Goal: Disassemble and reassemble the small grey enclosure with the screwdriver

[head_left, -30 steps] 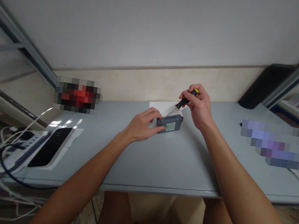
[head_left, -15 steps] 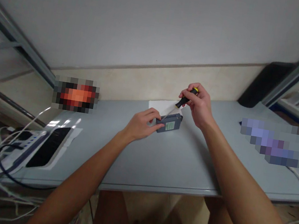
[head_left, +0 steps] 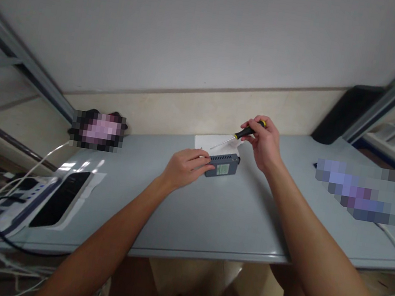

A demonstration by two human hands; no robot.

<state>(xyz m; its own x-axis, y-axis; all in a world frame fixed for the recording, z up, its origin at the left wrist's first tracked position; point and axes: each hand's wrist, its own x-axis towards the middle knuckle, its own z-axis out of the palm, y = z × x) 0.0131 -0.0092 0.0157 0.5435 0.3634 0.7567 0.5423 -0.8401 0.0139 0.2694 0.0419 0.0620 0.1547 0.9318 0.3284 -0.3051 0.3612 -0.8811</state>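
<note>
My left hand [head_left: 187, 167] grips the left end of a small dark grey box [head_left: 223, 167] with a slotted top edge and a pale green label facing me. The box stands on its side on the table. My right hand [head_left: 264, 141] is closed around the black and yellow handle of a screwdriver [head_left: 247, 131]. Its thin metal shaft slopes down to the left, and the tip is in the air just above and behind the box, apart from it. Behind the box lies a sheet of white paper [head_left: 222, 144].
On the grey-blue table [head_left: 208, 220], a black phone [head_left: 62, 199] and a power strip [head_left: 29, 206] with tangled white cables lie at left. A blurred-out object [head_left: 99, 130] sits back left, another [head_left: 355, 190] at right. A black cylinder [head_left: 345, 114] leans in the back right corner.
The screwdriver has lifted away from the box and tilted flatter, showing more of its shaft. The left hand keeps its hold on the box. The view has shifted slightly.
</note>
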